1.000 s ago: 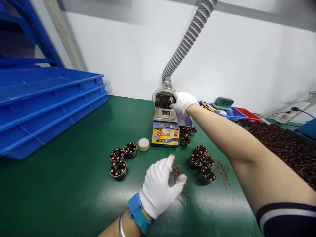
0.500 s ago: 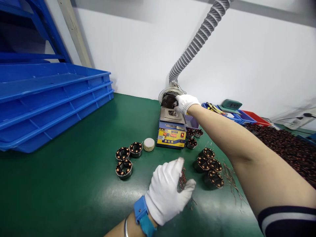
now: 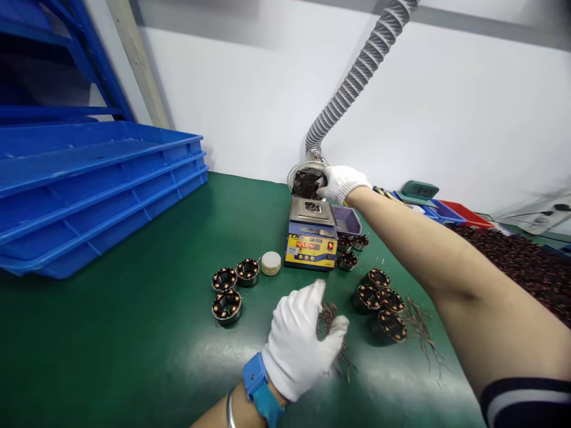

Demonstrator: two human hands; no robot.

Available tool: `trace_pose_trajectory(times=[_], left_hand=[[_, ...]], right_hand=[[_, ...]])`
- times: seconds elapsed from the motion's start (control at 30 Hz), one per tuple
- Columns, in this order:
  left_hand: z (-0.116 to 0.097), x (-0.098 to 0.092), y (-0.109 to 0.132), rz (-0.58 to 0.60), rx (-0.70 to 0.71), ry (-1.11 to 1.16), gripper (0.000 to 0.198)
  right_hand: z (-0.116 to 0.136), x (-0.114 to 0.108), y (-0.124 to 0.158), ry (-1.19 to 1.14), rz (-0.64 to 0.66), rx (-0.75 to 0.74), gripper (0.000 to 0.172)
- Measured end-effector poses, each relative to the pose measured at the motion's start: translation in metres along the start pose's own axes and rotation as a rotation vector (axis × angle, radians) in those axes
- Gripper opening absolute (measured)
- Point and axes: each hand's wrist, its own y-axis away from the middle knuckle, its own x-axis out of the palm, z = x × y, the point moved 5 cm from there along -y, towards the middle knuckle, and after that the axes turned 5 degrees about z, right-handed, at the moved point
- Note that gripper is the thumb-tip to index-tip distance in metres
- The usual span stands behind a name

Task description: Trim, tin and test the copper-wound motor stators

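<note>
Both hands wear white gloves. My right hand (image 3: 341, 182) reaches far across the bench and closes on a motor stator (image 3: 317, 185) held above the solder pot (image 3: 311, 231), right in front of the fume extractor's round mouth (image 3: 305, 179). My left hand (image 3: 300, 342) hovers low over the green mat, fingers curled loosely over a tuft of copper wire offcuts (image 3: 331, 324); nothing sits between its fingers that I can see. Three wound stators (image 3: 231, 285) lie left of it and three more stators (image 3: 380, 302) to its right.
Stacked blue trays (image 3: 93, 184) fill the left side. A grey ribbed hose (image 3: 357, 74) climbs the white wall. A small white round tin (image 3: 270, 262) sits beside the solder pot. Small bins (image 3: 439, 210) and a heap of stators (image 3: 530, 267) lie at right.
My right hand stays at the extractor mouth with the stator. My left hand shifted slightly, staying over the wire offcuts. The view moved a little.
</note>
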Motion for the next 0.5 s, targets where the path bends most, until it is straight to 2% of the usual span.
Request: trace_pose_trajectory(times=[0.1,0.2,0.3,0.4,0.5], left_hand=[[0.009,0.002,-0.003,0.013,-0.156,0.154,0.061],[0.016,0.005,-0.002,0.054,-0.347,0.419,0.069],[0.017,0.005,0.001,0.043,-0.443,0.555,0.071],[0.020,0.003,0.005,-0.010,-0.490,0.580,0.071],[0.027,0.001,0.004,-0.121,-0.543,0.673,0.068]], right_hand=[[0.003,-0.012,0.025,-0.200,-0.014,-0.019,0.043],[0.017,-0.003,0.066,-0.512,0.020,-0.023,0.065],[0.042,0.028,0.120,-0.857,0.144,0.042,0.079],[0.070,0.064,0.172,-0.996,0.333,0.123,0.081],[0.091,0.088,0.204,-1.110,0.534,0.053,0.077]])
